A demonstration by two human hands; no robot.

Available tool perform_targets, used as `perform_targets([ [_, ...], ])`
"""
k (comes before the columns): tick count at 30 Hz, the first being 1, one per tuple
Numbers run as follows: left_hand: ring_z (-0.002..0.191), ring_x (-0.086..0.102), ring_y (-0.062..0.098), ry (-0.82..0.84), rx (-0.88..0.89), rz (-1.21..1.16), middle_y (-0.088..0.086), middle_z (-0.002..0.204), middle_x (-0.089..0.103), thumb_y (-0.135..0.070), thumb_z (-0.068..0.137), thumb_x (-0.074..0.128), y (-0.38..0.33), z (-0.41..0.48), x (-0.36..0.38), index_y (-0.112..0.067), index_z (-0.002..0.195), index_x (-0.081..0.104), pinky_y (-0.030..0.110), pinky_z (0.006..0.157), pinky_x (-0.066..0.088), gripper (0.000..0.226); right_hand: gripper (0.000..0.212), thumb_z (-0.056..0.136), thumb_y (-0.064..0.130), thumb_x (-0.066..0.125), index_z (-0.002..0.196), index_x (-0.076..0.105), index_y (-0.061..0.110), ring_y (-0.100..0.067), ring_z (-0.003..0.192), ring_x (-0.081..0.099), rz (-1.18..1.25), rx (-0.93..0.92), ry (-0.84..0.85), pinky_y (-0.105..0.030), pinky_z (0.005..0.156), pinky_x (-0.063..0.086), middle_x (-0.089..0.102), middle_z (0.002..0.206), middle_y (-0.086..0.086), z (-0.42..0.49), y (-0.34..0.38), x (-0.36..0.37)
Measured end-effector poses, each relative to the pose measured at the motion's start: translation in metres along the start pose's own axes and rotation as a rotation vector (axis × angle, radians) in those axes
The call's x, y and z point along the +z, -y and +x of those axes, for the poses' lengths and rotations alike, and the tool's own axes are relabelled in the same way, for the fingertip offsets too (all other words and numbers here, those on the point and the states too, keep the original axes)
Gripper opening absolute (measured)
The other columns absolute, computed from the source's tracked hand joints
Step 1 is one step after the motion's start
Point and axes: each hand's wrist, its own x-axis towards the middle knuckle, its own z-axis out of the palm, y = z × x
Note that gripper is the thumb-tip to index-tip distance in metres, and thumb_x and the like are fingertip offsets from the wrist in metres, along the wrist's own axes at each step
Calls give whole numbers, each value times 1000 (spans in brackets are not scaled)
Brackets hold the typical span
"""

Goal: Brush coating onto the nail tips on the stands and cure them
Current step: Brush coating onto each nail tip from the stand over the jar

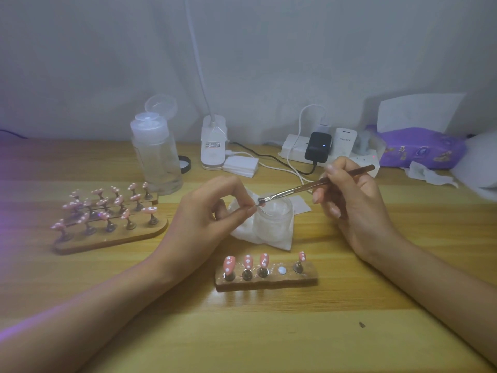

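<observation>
A small wooden stand [269, 284] near me carries three pink dotted nail tips [229, 263] on the left and one on the right, with one bare white spot [282, 270] between. My left hand [204, 211] pinches a small peg, mostly hidden by thumb and forefinger, over the rim of a frosted jar [274, 222]. My right hand [355, 205] grips a thin brown brush [309, 184] whose tip meets that pinch. Several more pink tips stand on wooden stands [113, 238] at the left.
The jar sits on a white cloth [279, 242]. Behind stand a clear pump bottle [157, 157], a white lamp base [213, 146], a stack of cotton pads [240, 166], a power strip [295, 150] with chargers and cables, and a purple tissue pack [422, 148].
</observation>
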Motion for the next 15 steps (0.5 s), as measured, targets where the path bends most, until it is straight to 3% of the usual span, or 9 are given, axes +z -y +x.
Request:
perform_targets([
  [5,51,38,6,5,-5,-8,-10,84,61,-15,89,72,1,0,0,-15,80,63,12,57,35,13,28,100,16,50,73,47,17,-8,37,34,-29,31,-81,-15,40,30,63,56,-4,1,-2,-1],
  [9,50,39,7,6,-2,-4,-7,87,63,-17,89,72,1,0,0,-16,80,64,13,57,36,12,25,98,23,54,74,48,19,-10,39,37,-26,-11,4,-15,41,33,64,59,-6,-1,0,0],
  [15,50,37,7,7,-11,-24,-9,86,63,-16,89,73,0,0,1,-14,80,64,13,57,35,12,27,100,20,52,73,50,18,-8,38,35,-8,6,-45,-15,40,31,63,58,-5,1,0,-1],
])
